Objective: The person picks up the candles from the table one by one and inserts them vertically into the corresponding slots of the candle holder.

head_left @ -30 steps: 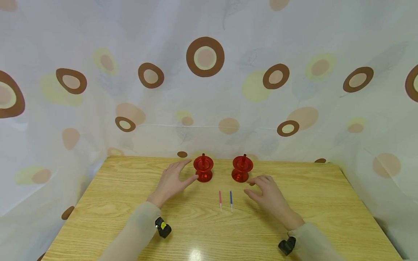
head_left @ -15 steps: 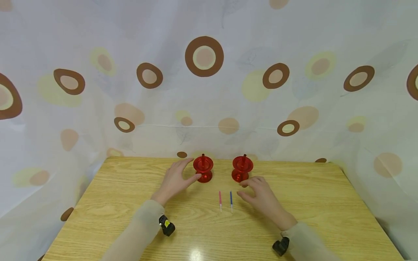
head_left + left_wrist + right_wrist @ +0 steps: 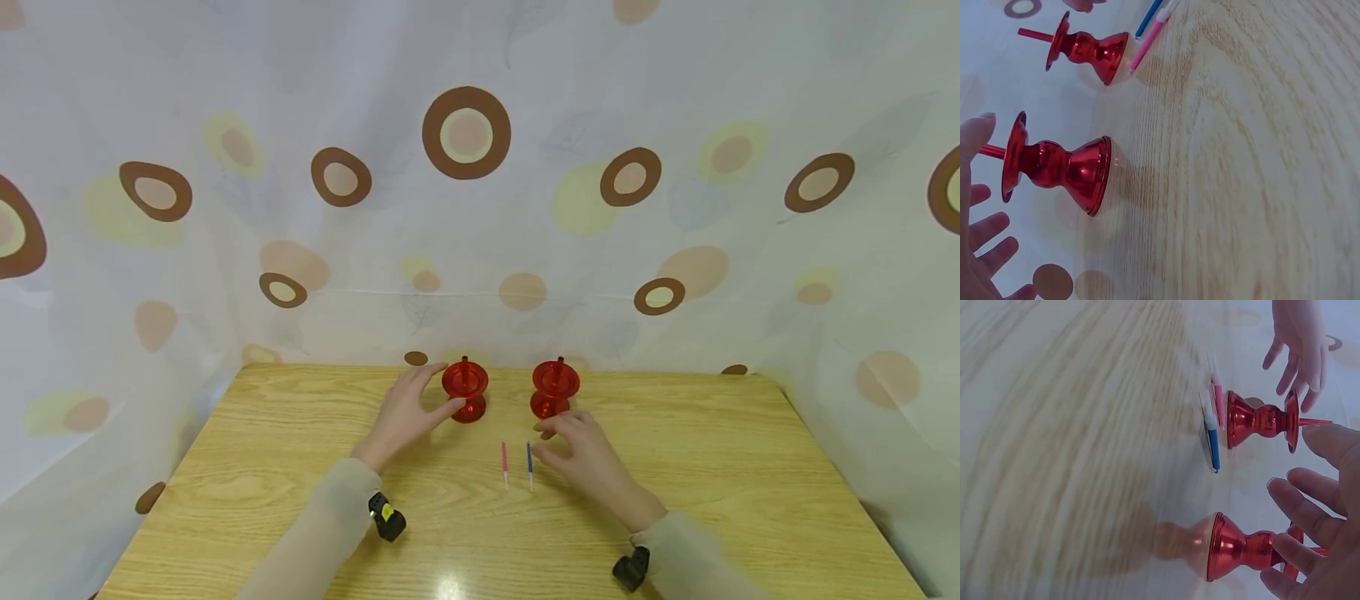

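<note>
Two shiny red metal candle holders stand upright at the back of the table, each with a flared base, a dish and a thin central tube. My left hand (image 3: 405,417) spreads thumb and fingers beside the left candle holder (image 3: 466,382), thumb overlapping its rim in the head view. Just in front of the right candle holder (image 3: 556,383) hovers my right hand (image 3: 588,458), fingers loosely bent and holding nothing, thumb close to the blue candle (image 3: 529,458). A pink candle (image 3: 505,458) lies parallel on its left. Both thin candles have white lower ends.
The wooden table (image 3: 255,483) reaches back to a patterned white curtain (image 3: 525,233), which also hangs along both sides. A black wrist camera (image 3: 387,518) sits on the left sleeve, another camera (image 3: 632,569) on the right one.
My right hand has moved left, from beside the right candle holder to close by the blue candle. My left hand has edged slightly right toward the left candle holder.
</note>
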{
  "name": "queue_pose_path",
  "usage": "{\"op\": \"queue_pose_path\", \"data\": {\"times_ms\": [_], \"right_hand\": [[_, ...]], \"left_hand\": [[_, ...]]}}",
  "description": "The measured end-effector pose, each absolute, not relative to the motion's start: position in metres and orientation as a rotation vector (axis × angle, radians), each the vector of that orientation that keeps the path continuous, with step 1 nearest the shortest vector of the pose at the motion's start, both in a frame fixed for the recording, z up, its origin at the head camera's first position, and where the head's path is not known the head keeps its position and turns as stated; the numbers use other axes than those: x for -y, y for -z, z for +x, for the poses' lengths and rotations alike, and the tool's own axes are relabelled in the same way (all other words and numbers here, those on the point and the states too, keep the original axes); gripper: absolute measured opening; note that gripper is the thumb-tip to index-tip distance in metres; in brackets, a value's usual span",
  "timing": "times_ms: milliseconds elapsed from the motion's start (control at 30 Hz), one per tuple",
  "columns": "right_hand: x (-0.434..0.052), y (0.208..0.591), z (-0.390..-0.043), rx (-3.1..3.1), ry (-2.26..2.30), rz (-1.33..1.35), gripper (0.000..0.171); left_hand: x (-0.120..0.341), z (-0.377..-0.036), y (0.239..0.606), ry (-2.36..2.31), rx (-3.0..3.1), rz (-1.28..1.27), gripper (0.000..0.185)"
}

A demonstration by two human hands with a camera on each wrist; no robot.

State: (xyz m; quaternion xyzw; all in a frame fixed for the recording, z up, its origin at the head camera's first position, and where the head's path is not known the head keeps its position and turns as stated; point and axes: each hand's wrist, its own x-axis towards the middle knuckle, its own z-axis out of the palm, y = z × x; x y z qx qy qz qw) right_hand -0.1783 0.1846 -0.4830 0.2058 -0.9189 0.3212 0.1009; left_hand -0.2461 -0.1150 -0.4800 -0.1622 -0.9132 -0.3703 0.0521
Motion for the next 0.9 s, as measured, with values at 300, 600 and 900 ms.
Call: {"op": "queue_pose_path", "data": {"times_ms": [300, 600, 900], "right_hand": [[-0.173, 0.490, -0.180, 2.751, -1.040, 0.584, 0.019], [-0.158, 0.494, -0.178, 2.767, -1.088, 0.462, 0.010], [-0.145, 0.496, -0.174, 2.791, -0.969, 0.386, 0.007]], "left_hand": [[0.113, -0.250, 0.481, 1.171, 2.775, -0.494, 0.073], [0.108, -0.256, 0.485, 1.276, 2.745, -0.507, 0.071], [0.106, -0.261, 0.489, 1.351, 2.701, -0.552, 0.065]]}}
